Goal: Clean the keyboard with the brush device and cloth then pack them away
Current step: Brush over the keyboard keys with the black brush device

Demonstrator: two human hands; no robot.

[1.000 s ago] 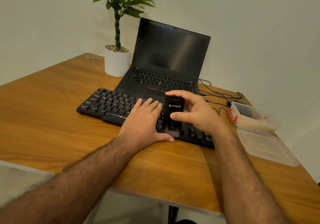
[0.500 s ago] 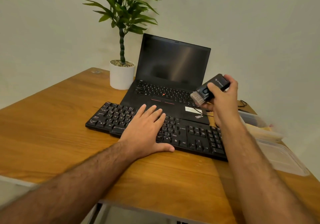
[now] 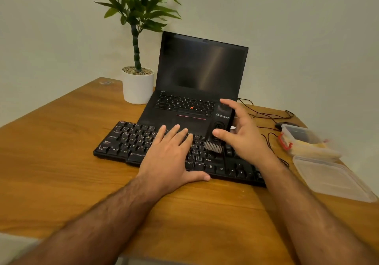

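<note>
1. A potted plant [image 3: 137,67] in a white pot stands at the far left of the desk [image 3: 51,152], just beside the open laptop [image 3: 196,84], whose screen is dark.
2. The black keyboard [image 3: 131,141] lies across the desk in front of the laptop, its far edge touching the laptop's front edge.
3. The left hand [image 3: 170,156] lies flat on the middle of the keyboard. Its grip is open: the fingers are straight and spread over the keys, the thumb rests on the desk at the keyboard's near edge, and it holds nothing.
4. The brush device [image 3: 219,129] is a black block with a pale logo near its top and a round button on its face. It stands tilted, with its grey bristles pointing down onto the keys right of the left hand.
5. The right hand [image 3: 244,133] has its grip curled round the brush device, the thumb lying on the front face near the button and the fingers wrapped over the top and right side.
6. Thin black cables [image 3: 264,115] trail over the desk behind the right hand.
7. At the right edge of the desk stands a clear plastic box [image 3: 303,139] with a red latch; its contents are blurred, though something pale yellow shows inside.
8. A clear lid [image 3: 332,178] lies flat just in front of the box.
</note>
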